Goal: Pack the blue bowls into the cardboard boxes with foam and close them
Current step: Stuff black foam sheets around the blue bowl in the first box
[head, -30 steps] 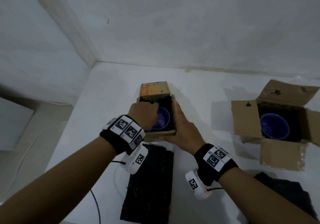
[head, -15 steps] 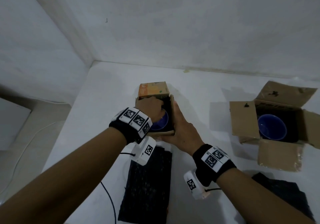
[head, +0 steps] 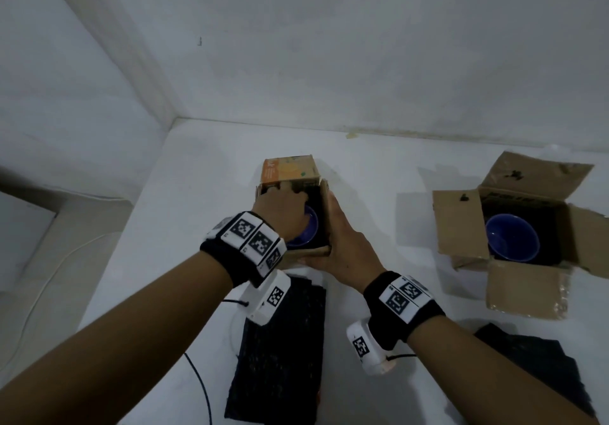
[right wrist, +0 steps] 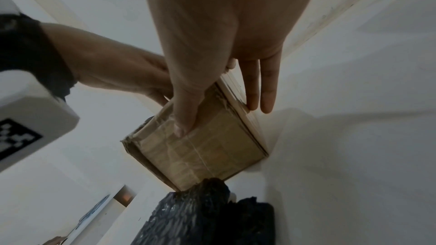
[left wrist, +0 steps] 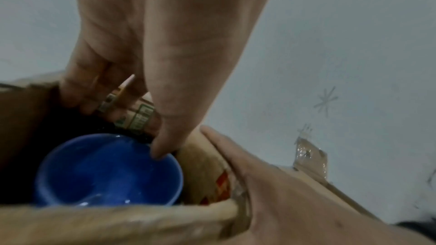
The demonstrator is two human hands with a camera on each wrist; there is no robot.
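Observation:
A small cardboard box (head: pixel 309 251) stands mid-table, lined with black foam and holding a blue bowl (head: pixel 308 230). My left hand (head: pixel 283 200) reaches into it. In the left wrist view its fingers (left wrist: pixel 94 88) curl round the printed far flap (left wrist: pixel 136 116), and the thumb points down at the rim of the bowl (left wrist: pixel 106 170). My right hand (head: pixel 339 227) braces the box (right wrist: pixel 207 148) from outside. Its straight fingers (right wrist: pixel 259 90) lie along the right wall and its thumb lies on the near face. A second open box (head: pixel 461 227) at the right holds another blue bowl (head: pixel 512 242).
One black foam sheet (head: pixel 280 358) lies just in front of the small box, and another (head: pixel 534 368) lies in front of the right box. A thin cable (head: pixel 201 388) trails at the near left. The table meets walls at the back and drops off at the left.
My left hand has slid from over the bowl toward the far side of the small box and taken hold of the printed flap. The right hand stays against the box.

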